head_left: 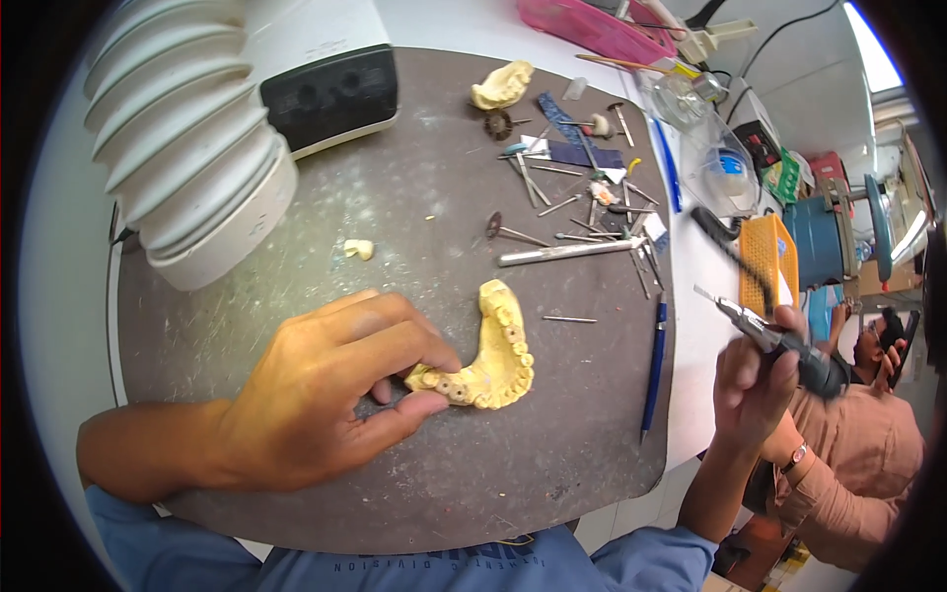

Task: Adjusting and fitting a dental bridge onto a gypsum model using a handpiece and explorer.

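Note:
A yellow plaster dental cast (508, 367), shaped like a horseshoe with a row of teeth and small dark holes, lies on the grey mat. My left hand (311, 385) is closed on its near left end, thumb in front and fingers behind. Off to the right, past the mat's edge, my right hand (752, 385) grips a rotary handpiece (764, 333). A thin bur points from its tip toward the upper left, apart from the cast. Beyond my left hand sits a small cream tooth-shaped piece (359, 250). Another plaster piece (502, 85) rests at the mat's far edge.
A ribbed white hose (182, 128) and a white box with a dark front (330, 94) stand at the left. Several burs and a metal rod (570, 254) lie far right, near a blue pen (654, 370). Beyond are an orange basket (767, 247) and a person (858, 454).

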`<state>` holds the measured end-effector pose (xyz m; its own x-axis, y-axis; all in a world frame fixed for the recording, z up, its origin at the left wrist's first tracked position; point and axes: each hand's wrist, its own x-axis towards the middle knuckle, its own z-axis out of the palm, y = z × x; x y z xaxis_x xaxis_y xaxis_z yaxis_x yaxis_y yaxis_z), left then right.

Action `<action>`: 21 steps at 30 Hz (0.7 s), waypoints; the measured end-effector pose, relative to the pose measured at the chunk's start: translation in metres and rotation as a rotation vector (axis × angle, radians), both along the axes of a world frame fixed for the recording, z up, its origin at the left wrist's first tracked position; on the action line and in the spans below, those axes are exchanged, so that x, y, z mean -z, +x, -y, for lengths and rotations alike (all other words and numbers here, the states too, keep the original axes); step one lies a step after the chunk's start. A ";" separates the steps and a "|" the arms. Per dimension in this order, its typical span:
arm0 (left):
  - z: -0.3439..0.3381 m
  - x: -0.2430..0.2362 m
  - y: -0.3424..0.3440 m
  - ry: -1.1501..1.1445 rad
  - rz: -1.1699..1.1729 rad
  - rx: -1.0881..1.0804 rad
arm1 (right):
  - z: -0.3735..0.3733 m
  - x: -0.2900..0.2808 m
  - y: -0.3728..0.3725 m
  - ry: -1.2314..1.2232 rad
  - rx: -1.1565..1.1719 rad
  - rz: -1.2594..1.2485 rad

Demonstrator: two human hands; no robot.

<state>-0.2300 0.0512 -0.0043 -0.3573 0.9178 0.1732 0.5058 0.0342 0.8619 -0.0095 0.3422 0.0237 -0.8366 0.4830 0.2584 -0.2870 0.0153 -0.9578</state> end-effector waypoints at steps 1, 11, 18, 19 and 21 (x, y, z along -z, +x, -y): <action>0.001 0.002 0.000 -0.002 0.003 0.009 | 0.011 0.001 0.004 0.062 0.041 0.063; 0.001 0.007 0.001 0.069 0.015 0.001 | 0.041 0.010 0.028 0.491 0.301 0.658; 0.001 0.010 0.001 0.093 0.020 -0.001 | 0.042 0.014 0.012 0.658 0.362 0.730; 0.002 0.010 0.001 0.098 0.014 0.000 | 0.040 0.013 0.006 0.659 0.359 0.730; 0.003 0.011 0.001 0.096 0.014 -0.002 | 0.031 0.014 -0.005 0.780 0.352 0.722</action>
<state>-0.2292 0.0485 -0.0152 -0.3620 0.8965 0.2554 0.4933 -0.0482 0.8685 -0.0144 0.3107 0.0098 -0.7615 0.6399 0.1032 0.4706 0.6554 -0.5907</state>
